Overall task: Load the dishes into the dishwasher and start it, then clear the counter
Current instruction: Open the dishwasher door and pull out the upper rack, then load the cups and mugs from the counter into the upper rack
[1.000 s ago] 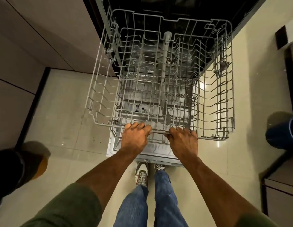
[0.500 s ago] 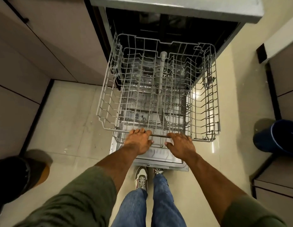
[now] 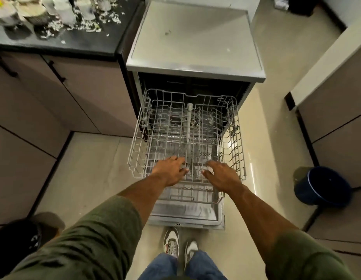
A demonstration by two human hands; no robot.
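The dishwasher (image 3: 195, 63) stands with its door (image 3: 185, 217) folded down to the floor. Its upper wire rack (image 3: 135, 158) is pulled out and holds nothing. My left hand (image 3: 171, 170) and my right hand (image 3: 221, 174) hover over the rack's front rail, fingers spread and relaxed, gripping nothing. A second rack (image 3: 195, 190) shows below, above the door. Dirty dishes and glasses (image 3: 34, 15) crowd the black counter (image 3: 84, 45) at the upper left, among scattered scraps.
Brown cabinets (image 3: 54, 98) run along the left under the counter. A dark blue bucket (image 3: 322, 186) sits on the floor at the right, next to more cabinets (image 3: 337, 118). A dark round bin (image 3: 16, 237) is at the lower left. My shoes (image 3: 171, 243) stand before the door.
Both hands have let go of the rack's front rail and lifted off it with fingers spread. My view has risen, bringing the counter and dishwasher top into sight.
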